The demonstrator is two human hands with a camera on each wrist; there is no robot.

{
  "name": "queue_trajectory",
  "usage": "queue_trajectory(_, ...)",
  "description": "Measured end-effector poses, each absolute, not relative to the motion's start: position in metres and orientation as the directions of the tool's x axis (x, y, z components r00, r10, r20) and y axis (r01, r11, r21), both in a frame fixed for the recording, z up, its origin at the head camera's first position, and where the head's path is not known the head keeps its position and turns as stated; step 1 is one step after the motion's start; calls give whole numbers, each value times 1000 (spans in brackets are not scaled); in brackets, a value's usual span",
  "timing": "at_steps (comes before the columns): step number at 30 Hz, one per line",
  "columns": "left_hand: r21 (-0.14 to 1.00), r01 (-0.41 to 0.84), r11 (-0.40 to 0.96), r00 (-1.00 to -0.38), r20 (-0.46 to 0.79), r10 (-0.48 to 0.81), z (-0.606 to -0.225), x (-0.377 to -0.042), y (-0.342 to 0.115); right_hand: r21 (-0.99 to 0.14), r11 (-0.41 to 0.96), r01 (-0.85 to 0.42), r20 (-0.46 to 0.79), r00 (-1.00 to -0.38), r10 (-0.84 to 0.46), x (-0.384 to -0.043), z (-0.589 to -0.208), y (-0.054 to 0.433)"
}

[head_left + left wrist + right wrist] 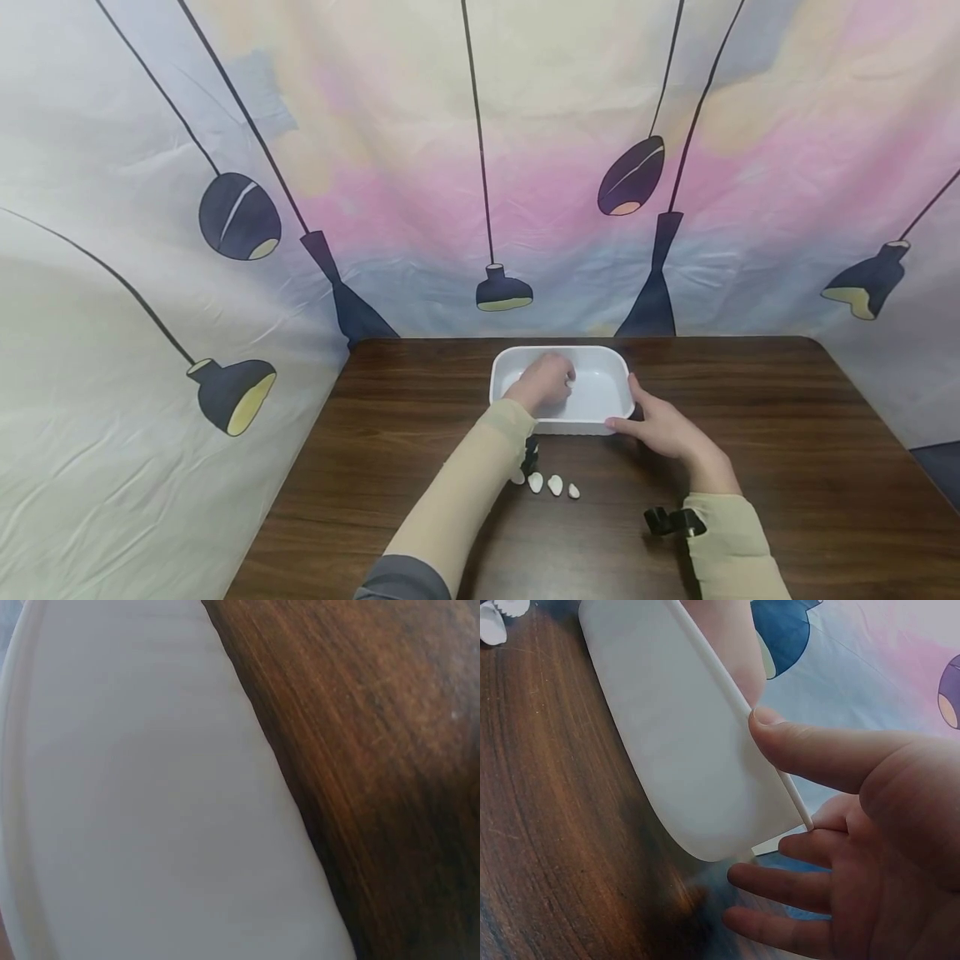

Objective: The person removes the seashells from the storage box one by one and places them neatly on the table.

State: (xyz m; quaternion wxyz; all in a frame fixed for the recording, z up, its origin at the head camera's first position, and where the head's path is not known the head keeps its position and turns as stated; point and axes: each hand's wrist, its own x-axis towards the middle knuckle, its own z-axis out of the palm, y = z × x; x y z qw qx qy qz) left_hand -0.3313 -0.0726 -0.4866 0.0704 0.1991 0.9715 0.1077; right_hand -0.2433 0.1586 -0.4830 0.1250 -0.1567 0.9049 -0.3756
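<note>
A white rectangular tray [592, 427] stands toward the far edge of the table. My left hand [546, 382] reaches down into it with curled fingers, and a small white piece shows at the fingertips. With thumb and fingers, my right hand [671, 425] holds the tray's near right corner. In the right wrist view the thumb [802, 746] presses on the rim and the lower fingers spread past the corner. Several small white shell-like pieces [555, 484] lie in a row in front of the tray. The left wrist view is filled by the tray's outer wall [150, 787].
The dark wood table [390, 467] runs beneath everything. Behind it hangs a cloth backdrop [420, 183] printed with lamps, close to the table's far edge. A black wrist camera [671, 522] sits at the right sleeve.
</note>
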Motion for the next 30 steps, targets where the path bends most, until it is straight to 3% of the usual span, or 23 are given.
queue_trajectory(9, 268, 321, 908, -923, -127, 364, -485, -331, -71, -723, 665, -186, -108, -921, -375, -243, -484, 159)
queue_trajectory(30, 237, 369, 899, -905, -126, 405, -485, -333, -69, -721, 669, -181, -116, -920, -374, -245, -485, 160)
